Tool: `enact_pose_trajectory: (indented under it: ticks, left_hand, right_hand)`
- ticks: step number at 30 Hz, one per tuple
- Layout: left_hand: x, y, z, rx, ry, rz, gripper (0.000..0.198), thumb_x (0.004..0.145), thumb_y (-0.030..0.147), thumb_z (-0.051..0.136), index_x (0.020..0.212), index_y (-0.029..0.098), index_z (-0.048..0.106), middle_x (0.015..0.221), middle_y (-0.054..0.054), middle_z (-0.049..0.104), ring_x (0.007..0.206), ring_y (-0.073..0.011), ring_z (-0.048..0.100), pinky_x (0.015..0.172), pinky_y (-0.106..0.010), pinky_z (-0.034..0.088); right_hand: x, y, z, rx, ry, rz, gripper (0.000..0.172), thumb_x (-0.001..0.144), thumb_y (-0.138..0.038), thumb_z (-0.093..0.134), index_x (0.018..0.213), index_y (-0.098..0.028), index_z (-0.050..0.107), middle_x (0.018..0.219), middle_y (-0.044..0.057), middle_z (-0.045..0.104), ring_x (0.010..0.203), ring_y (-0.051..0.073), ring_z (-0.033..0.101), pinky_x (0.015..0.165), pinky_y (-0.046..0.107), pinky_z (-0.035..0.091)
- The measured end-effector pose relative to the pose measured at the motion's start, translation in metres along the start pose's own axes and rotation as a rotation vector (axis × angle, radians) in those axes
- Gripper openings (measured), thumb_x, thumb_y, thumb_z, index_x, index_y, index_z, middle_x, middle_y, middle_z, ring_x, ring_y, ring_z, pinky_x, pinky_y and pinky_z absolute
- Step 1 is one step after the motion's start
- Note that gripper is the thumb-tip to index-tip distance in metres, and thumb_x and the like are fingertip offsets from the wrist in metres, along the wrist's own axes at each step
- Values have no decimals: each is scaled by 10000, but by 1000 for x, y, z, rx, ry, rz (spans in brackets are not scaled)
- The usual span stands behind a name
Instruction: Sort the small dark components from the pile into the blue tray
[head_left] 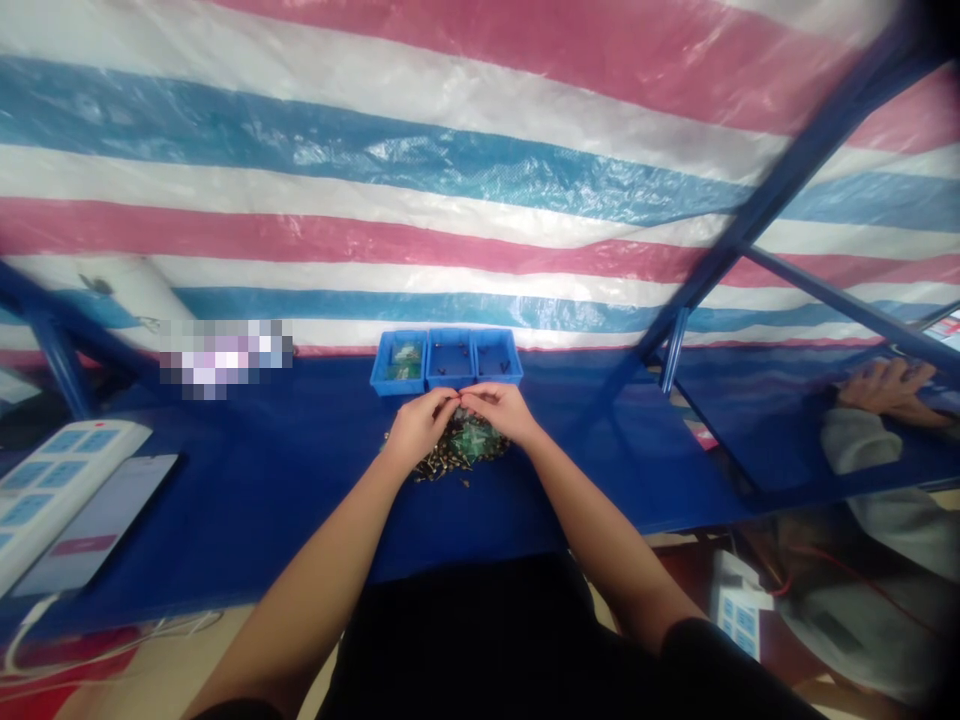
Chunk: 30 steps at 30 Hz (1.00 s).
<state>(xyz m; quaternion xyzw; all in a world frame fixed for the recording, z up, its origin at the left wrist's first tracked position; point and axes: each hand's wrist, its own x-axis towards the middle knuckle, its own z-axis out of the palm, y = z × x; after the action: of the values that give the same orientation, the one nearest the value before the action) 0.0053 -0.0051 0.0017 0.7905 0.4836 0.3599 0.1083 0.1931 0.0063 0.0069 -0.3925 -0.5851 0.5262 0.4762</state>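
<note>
My left hand (421,424) and my right hand (501,408) meet fingertip to fingertip above a pile of small brass-coloured and dark pieces (442,464). Both are closed in a pinch; whatever lies between the fingers is too small to make out. Among the loose pieces sits a clump of clear greenish plastic (474,440), partly covered by my hands. Just beyond my fingers stand three blue bins side by side. Greenish clear pieces lie in the left bin (379,385), while a few small dark pieces show in the middle bin (450,332) and the right bin (514,370).
On the blue table (285,470), a white power strip (82,470) and a plugged-in phone (97,525) lie at the left. A blue metal frame (720,250) rises at the right, with a co-worker's hands (889,388) beyond it. Striped plastic sheeting (450,220) hangs behind.
</note>
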Motion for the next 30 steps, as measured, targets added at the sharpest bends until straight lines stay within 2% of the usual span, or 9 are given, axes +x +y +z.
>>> enact_pose_trajectory:
  ticks: [4, 11, 15, 18, 21, 27, 30]
  left_hand:
    - [0, 0, -1, 6, -27, -15, 249, 955, 391, 447, 1013, 245, 640, 896, 1, 710, 751, -141, 650, 693, -230, 458]
    - [0, 2, -3, 13, -48, -29, 309, 964, 430, 406, 958, 230, 642, 763, -7, 679, 674, -144, 627, 627, -225, 442]
    - [-1, 4, -3, -25, -24, -30, 280, 950, 422, 438, 1027, 237, 634, 845, -7, 693, 703, -136, 630, 657, -222, 452]
    - [-1, 4, -2, -53, -1, -29, 294, 931, 426, 478, 1114, 240, 612, 807, 8, 677, 681, -123, 617, 668, -216, 457]
    - [-1, 4, -1, -35, 0, -14, 283, 930, 424, 478, 1073, 232, 628, 776, 11, 670, 674, -117, 610, 659, -211, 450]
    - [0, 1, 0, -20, -30, -20, 261, 950, 406, 451, 1029, 238, 634, 902, -7, 707, 748, -138, 646, 678, -222, 450]
    - [0, 0, 0, -8, -40, -20, 264, 954, 410, 443, 1029, 241, 631, 891, -6, 705, 746, -144, 648, 674, -226, 449]
  right_hand:
    - [0, 0, 1, 10, -8, 11, 385, 687, -417, 756, 960, -146, 739, 811, 59, 731, 686, 145, 655, 705, 297, 547]
    - [0, 6, 2, -5, -27, -37, 390, 690, -432, 755, 965, -156, 742, 934, 79, 736, 816, 177, 677, 802, 336, 548]
    - [1, 4, 1, -6, 12, -34, 377, 700, -421, 749, 962, -150, 739, 879, 71, 735, 739, 156, 666, 752, 308, 543]
    - [1, 2, 0, -9, 19, -29, 368, 715, -428, 735, 949, -144, 737, 807, 59, 727, 677, 140, 644, 695, 283, 531]
    - [1, 1, -1, -23, 5, -24, 356, 718, -430, 732, 927, -142, 739, 778, 53, 720, 668, 136, 636, 685, 271, 521]
    - [1, 2, 0, 0, -9, -9, 348, 710, -414, 741, 936, -150, 737, 786, 50, 719, 675, 137, 637, 682, 274, 524]
    - [0, 0, 0, 11, -20, -16, 359, 697, -412, 751, 949, -158, 735, 818, 52, 723, 693, 141, 642, 699, 283, 532]
